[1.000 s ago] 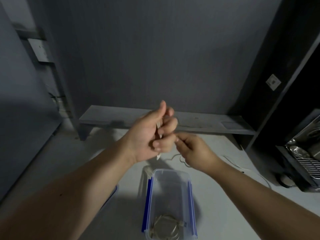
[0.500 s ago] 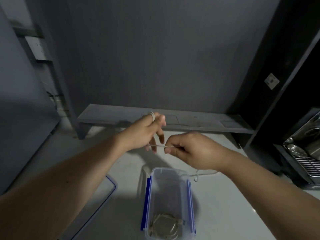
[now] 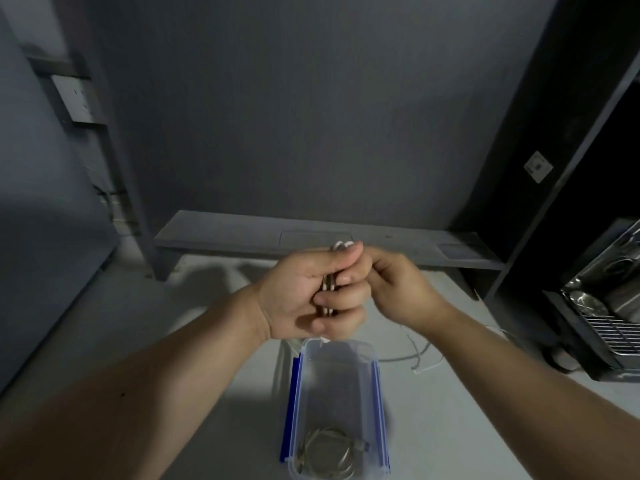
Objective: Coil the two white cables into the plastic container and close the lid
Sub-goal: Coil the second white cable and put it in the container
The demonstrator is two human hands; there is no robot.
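I see the pale tabletop [image 3: 214, 344] filling the lower half of the frame, with a low grey shelf [image 3: 221, 233] running across the middle, in front of the dark wall. At the right edge sits a metal rack [image 3: 613, 306] inside a dark cabinet. In the lower centre stands the clear plastic container [image 3: 377, 403] with blue clips along its long sides, open at the top; one coiled white cable [image 3: 327, 455] lies at its near end. Just above it, in mid-frame, my left hand [image 3: 301, 296] is curled tight around loops of the second white cable [image 3: 327, 289], which show between thumb and fingers. My right hand [image 3: 398, 285] presses against the left, fingers bent closed; I cannot tell whether it pinches the cable. The loose tail [image 3: 415, 355] trails on the tabletop, right of the container.
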